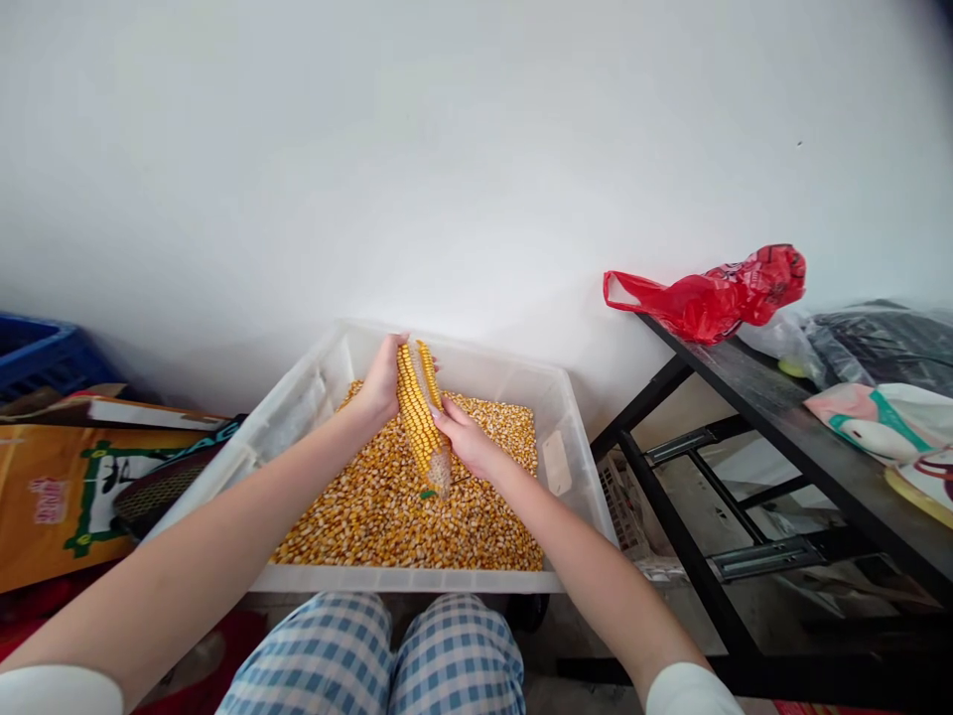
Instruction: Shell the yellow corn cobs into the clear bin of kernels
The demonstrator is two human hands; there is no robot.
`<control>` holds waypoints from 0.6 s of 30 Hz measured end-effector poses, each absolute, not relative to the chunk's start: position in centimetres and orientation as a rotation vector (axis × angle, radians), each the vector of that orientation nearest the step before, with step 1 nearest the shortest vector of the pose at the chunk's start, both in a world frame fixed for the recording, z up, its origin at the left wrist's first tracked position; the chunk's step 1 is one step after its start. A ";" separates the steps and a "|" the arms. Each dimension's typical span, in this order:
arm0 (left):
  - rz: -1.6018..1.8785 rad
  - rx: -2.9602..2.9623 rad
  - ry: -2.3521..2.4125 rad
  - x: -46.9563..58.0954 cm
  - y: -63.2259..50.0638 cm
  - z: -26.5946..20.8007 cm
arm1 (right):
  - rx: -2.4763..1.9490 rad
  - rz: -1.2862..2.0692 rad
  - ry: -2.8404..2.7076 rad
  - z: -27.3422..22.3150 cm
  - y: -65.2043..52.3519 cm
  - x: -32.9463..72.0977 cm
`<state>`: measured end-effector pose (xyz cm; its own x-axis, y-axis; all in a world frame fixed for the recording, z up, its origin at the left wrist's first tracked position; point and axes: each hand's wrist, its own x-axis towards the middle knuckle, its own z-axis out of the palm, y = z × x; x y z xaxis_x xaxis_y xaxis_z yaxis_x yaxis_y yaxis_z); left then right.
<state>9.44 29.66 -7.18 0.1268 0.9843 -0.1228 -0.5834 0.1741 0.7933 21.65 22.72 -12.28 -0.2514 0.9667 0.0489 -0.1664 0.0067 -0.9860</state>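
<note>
A yellow ear of corn [417, 412] is held tilted over a translucent plastic bin [298, 571]. Bare strips without kernels run along its upper right side and at its lower end. My left hand [383, 377] is wrapped round the upper part of the ear, its fingers partly hidden behind it. Against the right side of the ear, my right hand [463, 437] grips with the thumb on the kernels and the other fingers mostly out of sight. Loose corn kernels [483, 526] lie in a thick layer in the bin below both hands.
To the right stands a black metal-framed table [781, 417] with a red plastic bag [715, 293] and other bags on it. An orange cardboard box [45, 497] and a blue crate [52, 353] are at the left. A white wall [462, 179] rises behind the bin.
</note>
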 end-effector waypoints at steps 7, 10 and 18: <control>1.246 0.641 0.741 9.0 29.6 -7.0 | -0.843 1.505 -1.283 -12.0 22.5 21.8; 1.255 0.572 0.718 8.4 30.0 -6.9 | -0.794 1.593 -1.199 -11.2 22.4 21.7; 1.311 0.570 0.712 8.2 30.4 -7.1 | -0.955 1.604 -1.132 -11.0 22.5 21.4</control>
